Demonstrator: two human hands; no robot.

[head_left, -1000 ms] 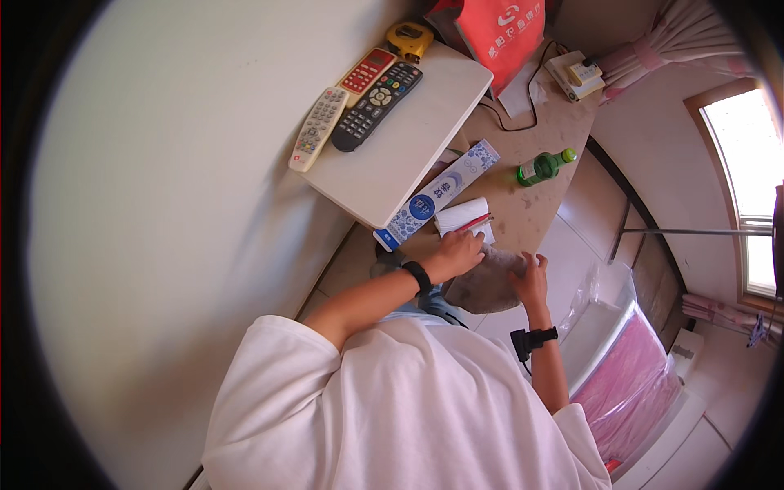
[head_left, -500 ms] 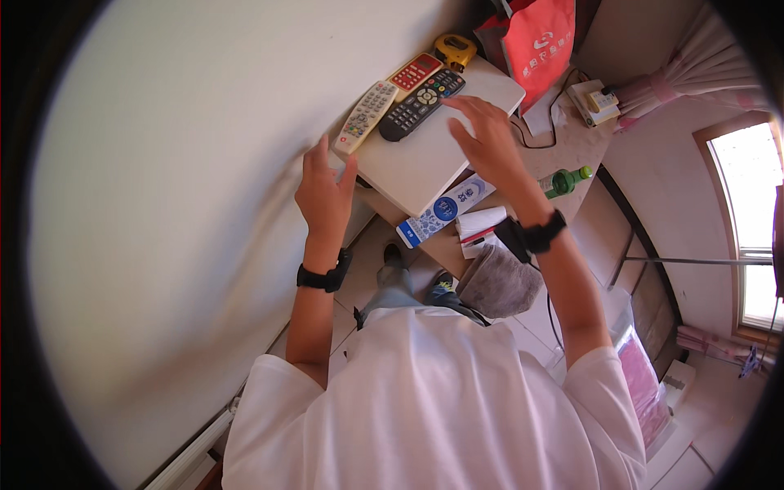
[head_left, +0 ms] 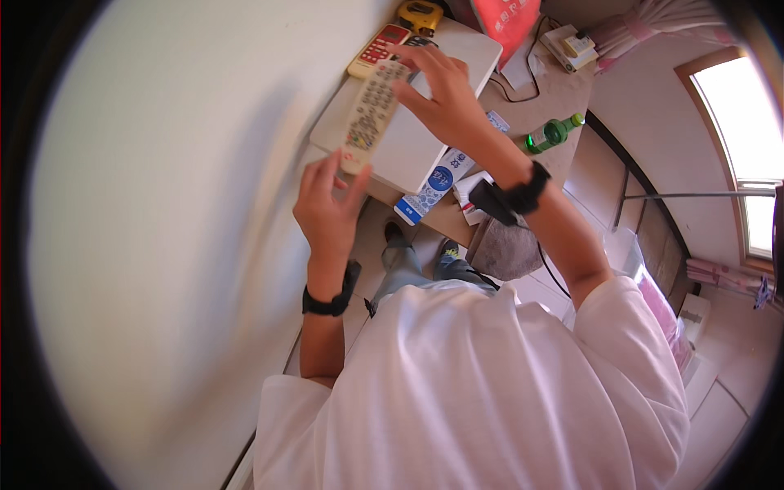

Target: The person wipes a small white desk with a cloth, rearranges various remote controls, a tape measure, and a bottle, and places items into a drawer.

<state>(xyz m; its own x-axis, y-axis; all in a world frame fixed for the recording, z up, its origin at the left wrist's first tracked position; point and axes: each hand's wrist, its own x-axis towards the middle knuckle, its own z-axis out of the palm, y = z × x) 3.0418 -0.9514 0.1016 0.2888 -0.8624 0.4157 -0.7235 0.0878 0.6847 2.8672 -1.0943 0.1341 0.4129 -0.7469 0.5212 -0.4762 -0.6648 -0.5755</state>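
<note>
A cream-white remote control (head_left: 371, 118) is up off a flat white slab (head_left: 469, 61), slanting between my two hands. My left hand (head_left: 327, 204) has its lower end between thumb and fingers. At the upper end, the thumb and fingers of my right hand (head_left: 445, 94) close on its edge. Beyond it lies a cream handset with a red face (head_left: 379, 51), resting by the wall. A black remote control (head_left: 421, 41) is mostly hidden behind my right hand. The yellow tape measure (head_left: 420, 16) sits past them at the slab's far end.
A green bottle (head_left: 555, 133) lies on the table (head_left: 510, 110) at right. Near the slab are a blue-and-white box (head_left: 433, 189) and white paper (head_left: 469, 196). A red bag (head_left: 506, 24) and a power adapter (head_left: 578, 45) with a cable are farther back. The white wall (head_left: 188, 204) runs along the left.
Both hands have taken hold of the cream-white remote control and raised it from the slab. My right hand has moved left, over the black remote control. The whole view has shifted slightly.
</note>
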